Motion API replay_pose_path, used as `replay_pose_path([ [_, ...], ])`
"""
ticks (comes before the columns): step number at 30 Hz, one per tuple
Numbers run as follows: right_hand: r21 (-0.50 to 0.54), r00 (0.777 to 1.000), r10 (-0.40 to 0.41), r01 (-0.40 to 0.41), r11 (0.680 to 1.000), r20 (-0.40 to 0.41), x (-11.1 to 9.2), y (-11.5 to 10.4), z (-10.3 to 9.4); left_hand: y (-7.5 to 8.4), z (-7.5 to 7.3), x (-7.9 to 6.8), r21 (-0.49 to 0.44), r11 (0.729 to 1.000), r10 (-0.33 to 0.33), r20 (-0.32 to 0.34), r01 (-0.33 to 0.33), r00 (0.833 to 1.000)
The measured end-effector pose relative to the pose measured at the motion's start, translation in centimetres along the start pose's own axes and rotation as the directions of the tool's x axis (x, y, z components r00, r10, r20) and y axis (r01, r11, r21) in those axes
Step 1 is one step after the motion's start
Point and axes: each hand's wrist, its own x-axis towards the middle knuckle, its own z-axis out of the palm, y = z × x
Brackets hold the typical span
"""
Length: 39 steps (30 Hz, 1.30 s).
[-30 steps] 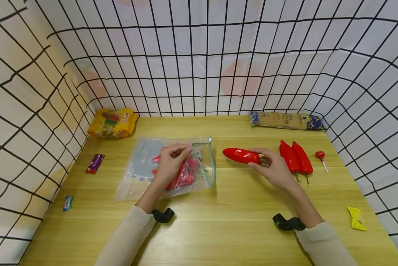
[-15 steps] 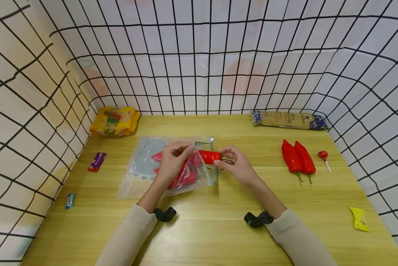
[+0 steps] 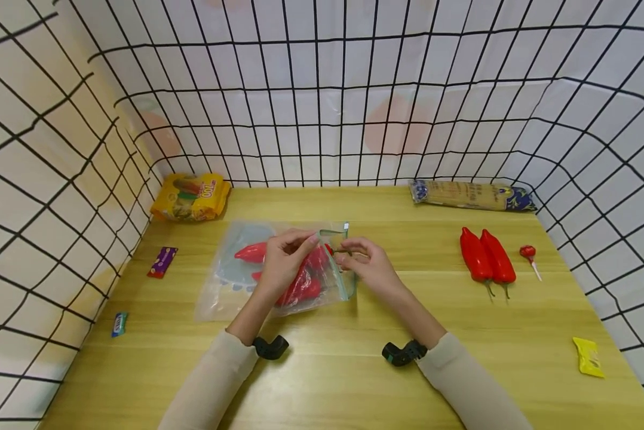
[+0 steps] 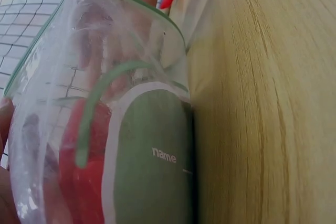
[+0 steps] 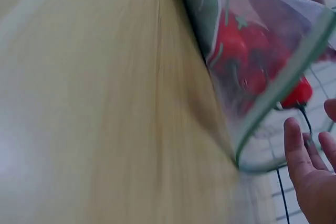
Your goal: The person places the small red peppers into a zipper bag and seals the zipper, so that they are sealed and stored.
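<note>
My left hand (image 3: 283, 261) pinches the upper edge of a clear zip bag (image 3: 210, 303) near its green-rimmed mouth, holding it open. Several red peppers (image 5: 233, 43) show through the plastic, beside a green label reading "name" in the left wrist view. One red pepper (image 5: 300, 94) lies just inside the mouth, its thin stem pointing outward. My right hand (image 3: 373, 267) is at the mouth, by that stem; in the right wrist view its fingers (image 5: 295, 148) are spread around the stem without closing on it. Two more red peppers (image 3: 475, 257) lie side by side to the right.
A red lollipop (image 3: 527, 251) and a yellow wrapped sweet (image 3: 588, 357) are at the right. Purple (image 3: 162, 262) and blue-green sweets (image 3: 119, 324) lie left. A yellow snack pack (image 3: 192, 197) and a long noodle-like packet (image 3: 472, 194) lie at the back, before black wire mesh (image 3: 327, 124).
The right hand has moved left with a red pepper and put it through the bag's mouth; its fingers have loosened from the stem. The left hand keeps its pinch on the bag.
</note>
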Motion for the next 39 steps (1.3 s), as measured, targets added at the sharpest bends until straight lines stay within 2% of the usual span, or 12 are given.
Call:
replay_pose_path([
  [3, 0.071, 1.0, -0.02, 0.019, 0.997, 0.015, -0.7, 0.3, -1.0, -0.2, -0.1, -0.1, -0.002, 1.0, -0.03, -0.015, 0.03, 0.999],
  [6, 0.106, 0.998, -0.06, 0.056, 0.993, 0.035, -1.4, 0.5, -1.8, -0.2, -0.1, 0.0, -0.007, 1.0, -0.019, -0.023, 0.019, 1.0],
  [9, 0.095, 0.994, -0.088, 0.081, 0.992, 0.067, -1.8, 0.5, -2.2, -0.2, -0.2, 0.2, -0.008, 1.0, -0.002, -0.019, 0.002, 1.0],
  [13, 0.06, 0.993, -0.079, 0.074, 0.995, 0.083, -2.1, 0.5, -2.3, -0.2, -0.2, 0.2, -0.004, 1.0, -0.004, -0.017, 0.003, 1.0],
  [17, 0.045, 0.993, -0.085, 0.081, 0.996, 0.079, -2.3, 0.2, -2.1, 0.0, 0.0, 0.2, -0.003, 1.0, -0.011, -0.016, 0.011, 1.0],
  [22, 0.078, 0.978, -0.147, 0.137, 0.987, 0.146, -2.2, -0.4, -1.0, 0.5, 0.3, 0.1, 0.0, 0.999, 0.041, -0.012, -0.041, 0.999],
  [26, 0.044, 0.973, -0.138, 0.132, 0.99, 0.185, -1.9, -0.8, 0.2, 0.6, 0.5, 0.2, -0.01, 0.998, 0.059, 0.0, -0.059, 0.998],
  [29, 0.007, 0.979, -0.107, 0.108, 0.994, 0.171, -1.8, -0.8, 0.6, 0.4, 0.5, 0.2, -0.029, 0.999, 0.038, 0.012, -0.038, 0.999],
  [32, 0.01, 0.985, -0.098, 0.098, 0.995, 0.143, -2.0, -0.5, 0.2, 0.2, 0.4, 0.2, -0.049, 0.999, 0.011, 0.014, -0.01, 1.0],
  [36, -0.017, 0.989, -0.113, 0.115, 0.993, 0.094, -2.7, -0.3, -1.9, -0.1, 0.3, 0.2, -0.072, 0.997, -0.014, 0.014, 0.015, 1.0],
  [39, -0.127, 0.992, -0.12, 0.123, 0.984, 0.027, -4.0, -0.6, -4.3, -0.4, 0.2, 0.1, -0.081, 0.996, -0.019, 0.018, 0.02, 1.0],
])
